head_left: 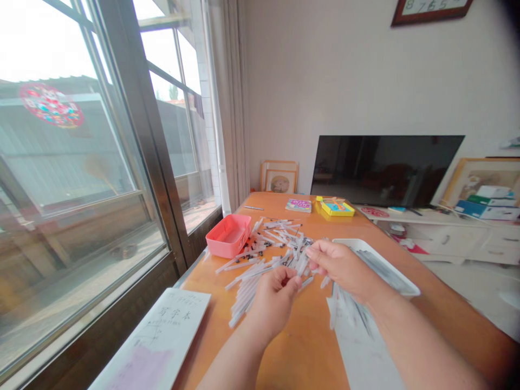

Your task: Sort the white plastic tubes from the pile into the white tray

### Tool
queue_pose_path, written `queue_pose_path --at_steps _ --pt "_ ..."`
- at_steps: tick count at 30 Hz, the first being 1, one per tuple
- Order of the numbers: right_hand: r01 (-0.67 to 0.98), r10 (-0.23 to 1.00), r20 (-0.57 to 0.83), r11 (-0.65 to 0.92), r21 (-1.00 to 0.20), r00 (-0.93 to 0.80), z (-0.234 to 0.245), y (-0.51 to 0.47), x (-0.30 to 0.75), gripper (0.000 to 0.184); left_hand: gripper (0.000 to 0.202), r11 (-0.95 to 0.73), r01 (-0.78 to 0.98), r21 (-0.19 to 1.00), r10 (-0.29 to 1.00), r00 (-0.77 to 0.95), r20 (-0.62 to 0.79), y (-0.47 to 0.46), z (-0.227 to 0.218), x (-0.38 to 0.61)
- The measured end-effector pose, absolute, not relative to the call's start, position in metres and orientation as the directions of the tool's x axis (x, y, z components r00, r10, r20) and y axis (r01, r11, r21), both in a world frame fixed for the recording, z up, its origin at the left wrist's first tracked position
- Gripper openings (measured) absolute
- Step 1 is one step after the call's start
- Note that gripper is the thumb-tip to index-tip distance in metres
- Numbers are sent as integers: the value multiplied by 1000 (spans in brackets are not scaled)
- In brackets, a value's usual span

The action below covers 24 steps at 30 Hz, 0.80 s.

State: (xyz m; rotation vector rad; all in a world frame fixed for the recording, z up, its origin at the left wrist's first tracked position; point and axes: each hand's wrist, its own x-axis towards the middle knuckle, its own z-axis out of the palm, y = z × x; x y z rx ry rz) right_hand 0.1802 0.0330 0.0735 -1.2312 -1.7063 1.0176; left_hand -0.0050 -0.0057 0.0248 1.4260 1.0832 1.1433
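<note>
My left hand is closed in a pinch on a translucent pen barrel above the table. Close by, my right hand is also pinched shut at the barrel's far side; what its fingertips hold is hidden. Beyond and beneath the hands lies a loose heap of clear pen barrels with small black parts among them. A neater row of barrels lies left of my left hand. Under my right forearm, a white tray holds many thin, dark rods like pen refills. More thin rods lie on a white paper sheet.
A pink plastic box stands left of the heap. A white notebook lies front left by the window. At the table's far end are a small booklet, a yellow box and a pen. A television stands behind.
</note>
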Motion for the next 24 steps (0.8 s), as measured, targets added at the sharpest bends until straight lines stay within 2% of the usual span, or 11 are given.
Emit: queue_pose_path --at_steps 5,11,20,24 --pt "269 945 109 197 -943 -308 75 33 186 37 32 -68 -9 998 971 230 68 -10 32 -7" --pt "296 957 110 191 -936 -269 74 31 178 37 28 -70 -51 996 977 198 79 -10 30 -5" --pt "314 974 153 199 -928 -166 61 34 166 35 13 -199 112 974 979 -19 202 -8 22 -2" --pt "329 977 150 192 -925 -150 59 34 163 37 11 -255 168 952 966 -2 259 -5 17 -4"
